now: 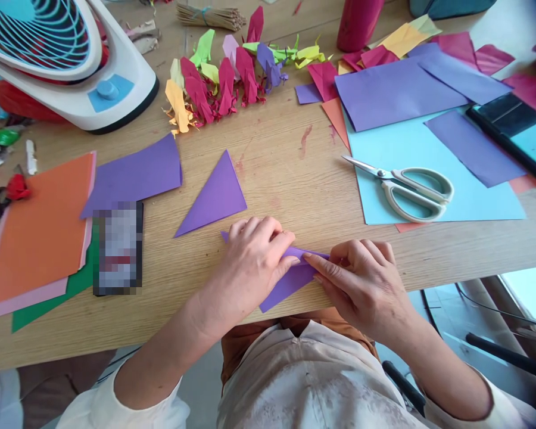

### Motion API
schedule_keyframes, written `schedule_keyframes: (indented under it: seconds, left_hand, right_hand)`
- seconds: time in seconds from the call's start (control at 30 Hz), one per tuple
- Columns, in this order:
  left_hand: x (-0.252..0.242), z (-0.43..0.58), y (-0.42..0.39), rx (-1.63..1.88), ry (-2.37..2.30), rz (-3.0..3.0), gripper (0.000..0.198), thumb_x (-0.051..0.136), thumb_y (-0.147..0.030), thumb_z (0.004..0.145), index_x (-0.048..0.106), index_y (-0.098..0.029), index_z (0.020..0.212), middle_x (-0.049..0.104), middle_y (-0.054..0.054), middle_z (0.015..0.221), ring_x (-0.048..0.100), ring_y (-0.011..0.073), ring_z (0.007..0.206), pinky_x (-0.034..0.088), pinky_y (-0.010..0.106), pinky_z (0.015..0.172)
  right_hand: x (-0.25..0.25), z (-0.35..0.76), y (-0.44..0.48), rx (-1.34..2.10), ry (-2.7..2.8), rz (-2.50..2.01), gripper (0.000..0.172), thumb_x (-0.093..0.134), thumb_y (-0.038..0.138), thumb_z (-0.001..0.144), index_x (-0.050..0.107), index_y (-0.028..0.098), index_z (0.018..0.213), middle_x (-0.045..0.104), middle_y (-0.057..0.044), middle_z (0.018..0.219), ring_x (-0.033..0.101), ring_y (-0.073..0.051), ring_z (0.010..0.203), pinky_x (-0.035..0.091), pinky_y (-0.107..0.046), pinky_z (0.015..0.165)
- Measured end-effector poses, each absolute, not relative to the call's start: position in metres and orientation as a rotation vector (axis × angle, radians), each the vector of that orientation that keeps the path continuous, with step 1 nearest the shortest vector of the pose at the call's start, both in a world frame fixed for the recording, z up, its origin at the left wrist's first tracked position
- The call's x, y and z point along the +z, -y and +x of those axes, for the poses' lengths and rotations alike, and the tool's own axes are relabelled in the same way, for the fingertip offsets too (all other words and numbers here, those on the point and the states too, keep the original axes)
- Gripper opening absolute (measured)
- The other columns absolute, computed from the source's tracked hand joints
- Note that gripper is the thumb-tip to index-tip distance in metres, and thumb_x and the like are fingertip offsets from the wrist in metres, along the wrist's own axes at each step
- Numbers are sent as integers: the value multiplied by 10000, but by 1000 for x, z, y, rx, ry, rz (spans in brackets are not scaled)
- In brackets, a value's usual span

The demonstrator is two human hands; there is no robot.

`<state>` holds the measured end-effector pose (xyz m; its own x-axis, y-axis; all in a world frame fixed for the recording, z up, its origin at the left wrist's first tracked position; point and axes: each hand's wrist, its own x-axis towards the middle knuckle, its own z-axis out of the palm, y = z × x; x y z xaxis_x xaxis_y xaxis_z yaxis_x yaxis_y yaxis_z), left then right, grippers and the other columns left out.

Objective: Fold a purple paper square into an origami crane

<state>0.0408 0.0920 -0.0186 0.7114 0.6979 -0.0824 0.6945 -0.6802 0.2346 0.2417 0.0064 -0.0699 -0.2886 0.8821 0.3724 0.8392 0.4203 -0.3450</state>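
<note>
Near the front edge of the wooden table (295, 190), my left hand (254, 262) presses with curled fingers on a folded purple paper (290, 280). My right hand (361, 280) pinches the same paper from the right, its index finger laid along the upper fold. A purple paper triangle (217, 195) lies just behind my left hand. Part of the folded paper is hidden under both hands.
Scissors (411, 187) lie on a light blue sheet (429, 173) at right, with purple sheets (397, 89) behind. Several folded paper cranes (227, 77) line the back. At left are an orange sheet (40, 226), a purple sheet (136, 176), a phone (118, 247) and a white fan (67, 59).
</note>
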Motion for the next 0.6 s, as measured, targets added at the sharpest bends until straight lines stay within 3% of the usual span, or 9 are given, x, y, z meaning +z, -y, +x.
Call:
schedule_keyframes:
  seconds: [0.2, 0.47, 0.6]
  left_hand:
    - [-14, 50, -96, -95, -1110, 2604, 216, 705, -364, 896, 588, -188, 940, 606, 54, 1021, 569, 248, 1007, 425, 380, 847]
    - [-17, 44, -83, 64, -987, 2468, 258, 722, -137, 857, 530, -194, 1020, 620, -7, 998, 594, 174, 904, 420, 300, 791]
    - [-19, 31, -76, 227, -973, 2346, 129, 657, -122, 899, 551, -194, 884, 585, -15, 920, 576, 140, 852, 414, 260, 758]
  right_hand:
    - [-76, 245, -4, 99, 2085, -1416, 288, 602, 192, 937, 659, 210, 1219, 571, -68, 916, 484, -195, 772, 341, -372, 713]
    - [-73, 251, -2, 368, 1755, -1358, 359, 609, 134, 913, 593, 211, 1263, 595, -113, 1104, 603, -234, 984, 494, -378, 805]
    - [-68, 255, 3, 563, 1704, -1295, 338, 654, 183, 907, 583, 224, 1235, 621, -101, 1171, 602, -241, 1097, 499, -373, 894]
